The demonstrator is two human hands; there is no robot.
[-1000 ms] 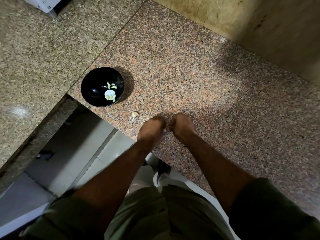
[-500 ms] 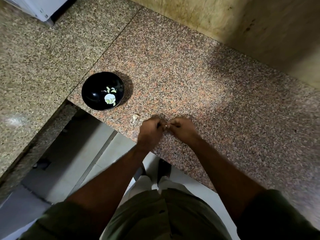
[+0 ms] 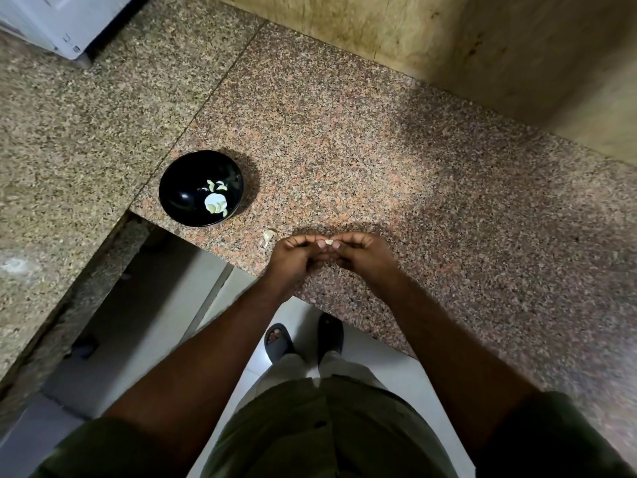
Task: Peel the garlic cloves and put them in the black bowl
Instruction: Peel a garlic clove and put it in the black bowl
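Observation:
A small pale garlic clove point(image 3: 329, 242) is pinched between the fingertips of my left hand point(image 3: 296, 258) and my right hand point(image 3: 362, 255), just above the front edge of the granite counter point(image 3: 379, 160). Both hands have curled fingers and meet at the clove. The black bowl point(image 3: 182, 188) sits to the left at the counter's corner and holds several pale peeled cloves point(image 3: 215, 201). A loose piece of garlic point(image 3: 268, 236) lies on the counter between the bowl and my left hand.
The counter's front edge runs diagonally under my wrists, with white floor tiles and my sandalled feet point(image 3: 303, 339) below. A second granite surface point(image 3: 69, 139) adjoins on the left. A wall point(image 3: 482, 46) rises at the back right, and a white appliance corner point(image 3: 51, 19) is top left.
Both hands have lifted slightly from the counter and turned, so the clove between the fingertips now shows. The bowl and loose garlic piece have stayed in place.

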